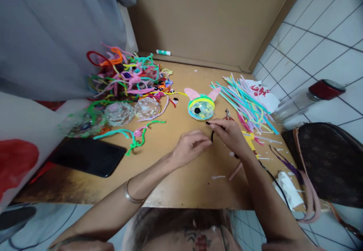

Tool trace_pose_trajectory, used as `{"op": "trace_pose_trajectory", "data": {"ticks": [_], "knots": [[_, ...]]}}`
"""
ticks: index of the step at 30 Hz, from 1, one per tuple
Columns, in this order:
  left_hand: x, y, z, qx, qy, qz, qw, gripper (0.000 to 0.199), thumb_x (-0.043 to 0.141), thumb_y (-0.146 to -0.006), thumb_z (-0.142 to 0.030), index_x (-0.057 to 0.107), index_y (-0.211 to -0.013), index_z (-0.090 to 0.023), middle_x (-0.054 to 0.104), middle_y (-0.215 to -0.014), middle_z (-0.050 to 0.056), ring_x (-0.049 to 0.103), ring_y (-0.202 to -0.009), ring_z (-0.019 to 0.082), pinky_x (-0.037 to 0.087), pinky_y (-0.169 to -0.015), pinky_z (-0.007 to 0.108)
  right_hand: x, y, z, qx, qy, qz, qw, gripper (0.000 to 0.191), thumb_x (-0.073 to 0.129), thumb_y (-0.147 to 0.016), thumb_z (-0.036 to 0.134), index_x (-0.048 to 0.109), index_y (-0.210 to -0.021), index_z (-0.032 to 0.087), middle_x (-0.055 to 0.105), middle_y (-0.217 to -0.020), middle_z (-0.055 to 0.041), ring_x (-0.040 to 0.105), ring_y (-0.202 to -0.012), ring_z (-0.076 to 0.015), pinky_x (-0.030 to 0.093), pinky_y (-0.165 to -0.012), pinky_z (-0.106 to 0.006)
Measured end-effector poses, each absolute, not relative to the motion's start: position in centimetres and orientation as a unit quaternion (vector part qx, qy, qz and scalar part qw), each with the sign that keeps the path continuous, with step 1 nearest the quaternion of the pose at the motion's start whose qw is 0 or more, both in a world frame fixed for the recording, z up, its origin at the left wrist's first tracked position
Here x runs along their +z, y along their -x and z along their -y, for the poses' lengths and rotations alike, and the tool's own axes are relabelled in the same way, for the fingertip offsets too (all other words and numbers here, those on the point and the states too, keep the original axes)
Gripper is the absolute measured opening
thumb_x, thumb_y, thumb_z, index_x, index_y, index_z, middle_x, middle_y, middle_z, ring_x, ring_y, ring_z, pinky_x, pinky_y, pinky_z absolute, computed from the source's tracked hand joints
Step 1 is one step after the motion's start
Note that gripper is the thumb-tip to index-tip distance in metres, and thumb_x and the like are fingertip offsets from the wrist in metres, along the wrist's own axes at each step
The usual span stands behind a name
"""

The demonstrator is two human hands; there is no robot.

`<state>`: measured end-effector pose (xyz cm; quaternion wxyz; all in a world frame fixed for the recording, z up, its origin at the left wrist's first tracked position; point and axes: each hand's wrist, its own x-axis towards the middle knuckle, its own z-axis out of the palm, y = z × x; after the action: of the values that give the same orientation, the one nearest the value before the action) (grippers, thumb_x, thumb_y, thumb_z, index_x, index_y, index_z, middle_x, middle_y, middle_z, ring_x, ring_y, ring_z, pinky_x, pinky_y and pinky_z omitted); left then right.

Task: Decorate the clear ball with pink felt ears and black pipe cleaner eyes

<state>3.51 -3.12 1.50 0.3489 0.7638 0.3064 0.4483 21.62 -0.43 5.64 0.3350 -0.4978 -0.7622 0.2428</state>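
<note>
Between my two hands runs a short black pipe cleaner (pixel 212 136). My right hand (pixel 228 133) pinches its upper end between thumb and fingers. The fingers of my left hand (pixel 192 147) are pressed together at its lower end. Just beyond the hands sits a round clear ornament (pixel 202 111) with a green and yellow band, pink ears and one black round eye. Small pliers (pixel 227 114) lie behind my right hand, partly hidden by it. A yellow glue gun (pixel 250 141) lies beside my right wrist.
A tangle of colourful pipe cleaners (pixel 133 73) fills the back left, with clear round pieces (pixel 119 113) before it. A black phone (pixel 87 156) lies front left. Straight pipe cleaners (pixel 246 99), a bottle (pixel 309 97) and a brown bag (pixel 329 160) are at right. A glue stick (pixel 163 52) lies at the back.
</note>
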Motion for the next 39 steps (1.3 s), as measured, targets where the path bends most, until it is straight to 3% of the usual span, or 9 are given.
{"op": "trace_pose_trajectory", "data": {"ticks": [3, 6, 9, 13, 19, 23, 28, 35, 39], "knots": [[0.9, -3.0, 2.0, 0.554, -0.689, -0.401, 0.240, 0.015, 0.055, -0.089, -0.025, 0.067, -0.092, -0.016, 0.063, -0.077, 0.003, 0.055, -0.063, 0.011, 0.046, -0.059, 0.023, 5.4, -20.8, 0.0, 0.265, 0.487, 0.761, 0.337, 0.026, 0.050, -0.085, 0.025, 0.074, -0.093, 0.018, 0.068, -0.066, 0.0006, 0.059, -0.059, -0.0135, 0.045, -0.059, -0.024], [0.4, -2.6, 1.5, 0.556, -0.710, -0.401, 0.163, 0.020, 0.054, -0.089, -0.023, 0.064, -0.105, -0.017, 0.066, -0.088, 0.006, 0.059, -0.071, 0.012, 0.050, -0.065, 0.024, 4.7, -20.0, 0.1, 0.280, 0.495, 0.745, 0.349, 0.024, 0.053, -0.085, 0.028, 0.072, -0.091, 0.016, 0.063, -0.061, 0.0018, 0.055, -0.052, -0.0119, 0.041, -0.052, -0.023], [0.3, -2.4, 1.5, 0.506, -0.774, -0.368, 0.094, 0.019, 0.051, -0.091, -0.022, 0.066, -0.103, -0.018, 0.068, -0.090, 0.008, 0.063, -0.079, 0.014, 0.052, -0.072, 0.026, 4.3, -19.4, 0.9, 0.237, 0.497, 0.754, 0.358, 0.020, 0.054, -0.086, 0.026, 0.071, -0.089, 0.018, 0.068, -0.071, -0.0013, 0.060, -0.063, -0.0147, 0.044, -0.058, -0.025], [0.3, -2.0, 1.3, 0.474, -0.794, -0.378, 0.047, 0.020, 0.048, -0.093, -0.022, 0.067, -0.094, -0.017, 0.069, -0.082, 0.008, 0.064, -0.074, 0.015, 0.052, -0.070, 0.027, 4.1, -19.0, 1.8, 0.106, 0.487, 0.792, 0.353, 0.022, 0.048, -0.092, 0.024, 0.069, -0.086, 0.019, 0.068, -0.083, -0.0059, 0.061, -0.078, -0.0179, 0.045, -0.070, -0.029], [0.0, -2.2, 1.2, 0.478, -0.796, -0.368, 0.058, 0.019, 0.048, -0.093, -0.020, 0.067, -0.094, -0.015, 0.069, -0.080, 0.008, 0.065, -0.072, 0.014, 0.053, -0.066, 0.025, 3.6, -19.0, 2.2, -0.043, 0.498, 0.819, 0.281, 0.030, 0.039, -0.097, 0.024, 0.066, -0.084, 0.018, 0.062, -0.081, -0.0079, 0.055, -0.078, -0.0199, 0.040, -0.071, -0.031], [0.4, -2.6, 1.7, 0.527, -0.770, -0.339, 0.118, 0.016, 0.051, -0.092, -0.017, 0.066, -0.098, -0.016, 0.071, -0.086, 0.008, 0.067, -0.078, 0.013, 0.055, -0.070, 0.023, 3.7, -19.3, 2.2, 0.001, 0.485, 0.827, 0.284, 0.025, 0.041, -0.096, 0.025, 0.064, -0.099, 0.017, 0.065, -0.093, -0.0098, 0.056, -0.085, -0.0211, 0.041, -0.073, -0.031], [0.6, -2.6, 1.7, 0.553, -0.743, -0.354, 0.129, 0.013, 0.057, -0.089, -0.014, 0.068, -0.095, -0.016, 0.073, -0.083, 0.006, 0.068, -0.075, 0.012, 0.055, -0.070, 0.022, 3.8, -19.5, 2.4, 0.046, 0.464, 0.840, 0.278, 0.026, 0.043, -0.096, 0.024, 0.066, -0.085, 0.017, 0.062, -0.077, -0.0063, 0.055, -0.073, -0.0184, 0.038, -0.065, -0.028], [0.5, -2.7, 1.8, 0.564, -0.723, -0.367, 0.158, 0.012, 0.058, -0.089, -0.015, 0.069, -0.094, -0.016, 0.073, -0.083, 0.005, 0.068, -0.074, 0.011, 0.055, -0.070, 0.021, 3.5, -19.2, 2.7, 0.048, 0.435, 0.837, 0.328, 0.020, 0.047, -0.094, 0.021, 0.063, -0.082, 0.018, 0.058, -0.073, -0.0039, 0.052, -0.065, -0.0157, 0.037, -0.060, -0.027], [0.4, -2.4, 1.7, 0.520, -0.766, -0.358, 0.120, 0.016, 0.053, -0.091, -0.015, 0.067, -0.098, -0.013, 0.072, -0.084, 0.008, 0.067, -0.074, 0.012, 0.055, -0.069, 0.023, 3.2, -19.3, 2.6, 0.023, 0.463, 0.816, 0.346, 0.019, 0.049, -0.093, 0.022, 0.062, -0.080, 0.018, 0.057, -0.071, -0.0029, 0.052, -0.065, -0.0152, 0.037, -0.060, -0.026]]}}
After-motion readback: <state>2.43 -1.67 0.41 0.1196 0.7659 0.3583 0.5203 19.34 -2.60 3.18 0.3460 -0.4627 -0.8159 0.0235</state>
